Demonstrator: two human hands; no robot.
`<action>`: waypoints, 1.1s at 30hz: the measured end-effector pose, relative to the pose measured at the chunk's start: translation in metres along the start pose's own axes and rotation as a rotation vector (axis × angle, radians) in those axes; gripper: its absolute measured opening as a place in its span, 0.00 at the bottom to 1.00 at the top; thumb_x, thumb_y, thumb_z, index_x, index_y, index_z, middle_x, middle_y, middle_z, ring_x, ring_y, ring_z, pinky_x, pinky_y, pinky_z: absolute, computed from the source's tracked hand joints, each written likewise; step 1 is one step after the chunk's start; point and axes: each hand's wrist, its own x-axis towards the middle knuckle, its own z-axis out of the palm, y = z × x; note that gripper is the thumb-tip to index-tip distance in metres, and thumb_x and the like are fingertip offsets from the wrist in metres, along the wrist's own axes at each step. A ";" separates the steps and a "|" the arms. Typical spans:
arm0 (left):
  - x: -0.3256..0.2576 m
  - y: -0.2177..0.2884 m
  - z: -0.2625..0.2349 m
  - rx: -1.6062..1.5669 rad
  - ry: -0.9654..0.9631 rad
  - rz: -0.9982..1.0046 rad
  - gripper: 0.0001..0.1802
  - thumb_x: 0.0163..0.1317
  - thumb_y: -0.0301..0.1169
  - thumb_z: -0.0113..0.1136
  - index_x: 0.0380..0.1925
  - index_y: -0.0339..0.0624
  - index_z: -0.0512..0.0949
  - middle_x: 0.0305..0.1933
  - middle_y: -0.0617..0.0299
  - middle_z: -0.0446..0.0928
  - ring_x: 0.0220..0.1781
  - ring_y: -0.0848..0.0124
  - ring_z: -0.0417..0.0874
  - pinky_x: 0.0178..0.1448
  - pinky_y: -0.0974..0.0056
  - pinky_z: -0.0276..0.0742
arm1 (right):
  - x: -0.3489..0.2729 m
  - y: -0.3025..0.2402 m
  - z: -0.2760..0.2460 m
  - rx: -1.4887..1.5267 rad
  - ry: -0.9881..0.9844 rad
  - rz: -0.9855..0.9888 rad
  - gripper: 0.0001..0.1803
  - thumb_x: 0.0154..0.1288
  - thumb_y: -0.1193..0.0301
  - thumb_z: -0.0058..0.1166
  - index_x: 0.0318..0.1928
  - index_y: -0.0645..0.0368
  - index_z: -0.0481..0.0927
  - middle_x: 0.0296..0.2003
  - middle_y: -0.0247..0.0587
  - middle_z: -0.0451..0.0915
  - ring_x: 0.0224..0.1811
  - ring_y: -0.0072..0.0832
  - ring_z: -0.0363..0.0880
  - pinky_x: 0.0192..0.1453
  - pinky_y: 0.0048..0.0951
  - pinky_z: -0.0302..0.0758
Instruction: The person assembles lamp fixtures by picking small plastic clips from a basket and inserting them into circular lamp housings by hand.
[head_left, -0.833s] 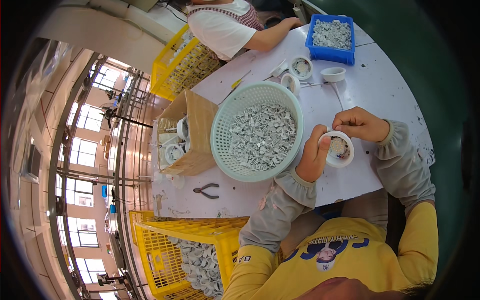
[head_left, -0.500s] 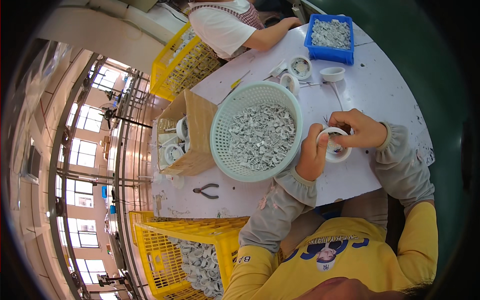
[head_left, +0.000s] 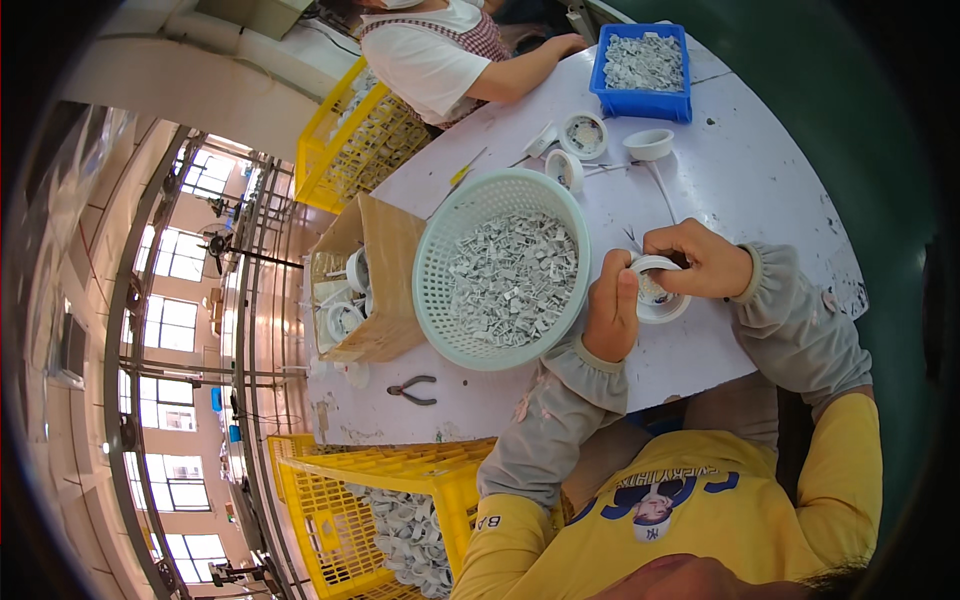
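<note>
Between both hands is a small white round plastic housing (head_left: 663,309), tilted up so that its inside shows light-coloured parts. My left hand (head_left: 612,308) grips its left side, thumb along the rim. My right hand (head_left: 705,258) holds the upper right rim, fingers curled over and reaching into the opening; the fingertips are partly hidden. Thin wire ends stick up just beyond the housing. Left of my hands stands a pale green perforated basket (head_left: 428,262) holding many small grey-white plastic pieces. A white cup-like housing (head_left: 650,146) with a white cable lies farther off.
More round housings (head_left: 583,135) lie beyond the basket, near a blue bin (head_left: 645,104) of small parts. A cardboard box (head_left: 392,285), pliers (head_left: 412,390) and a yellow-handled tool (head_left: 461,175) are on the left. Yellow crates (head_left: 455,490) flank the white table (head_left: 480,410). A co-worker (head_left: 430,65) sits opposite.
The view has shifted slightly, so the table things sit a little farther left. My right fingers have moved slightly over the housing's rim; both hands keep hold of it.
</note>
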 end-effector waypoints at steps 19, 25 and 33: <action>-0.002 0.003 -0.003 0.059 0.005 -0.024 0.13 0.68 0.35 0.36 0.35 0.35 0.66 0.24 0.55 0.67 0.26 0.71 0.66 0.32 0.66 0.63 | -0.001 0.000 0.009 0.048 0.060 -0.014 0.05 0.48 0.74 0.50 0.23 0.63 0.70 0.15 0.37 0.68 0.18 0.18 0.61 0.22 0.23 0.61; -0.001 0.006 -0.001 0.056 0.019 0.006 0.14 0.68 0.36 0.36 0.35 0.35 0.65 0.24 0.55 0.67 0.25 0.71 0.65 0.31 0.66 0.63 | 0.000 0.000 0.006 0.024 0.017 -0.002 0.06 0.49 0.73 0.49 0.25 0.63 0.70 0.17 0.38 0.68 0.20 0.20 0.63 0.24 0.25 0.63; -0.001 0.004 0.005 0.003 0.028 -0.057 0.17 0.69 0.41 0.36 0.34 0.36 0.66 0.26 0.60 0.65 0.28 0.75 0.63 0.33 0.69 0.63 | 0.002 0.004 -0.008 0.055 -0.061 -0.006 0.09 0.57 0.69 0.49 0.29 0.63 0.71 0.19 0.37 0.71 0.19 0.21 0.64 0.24 0.24 0.62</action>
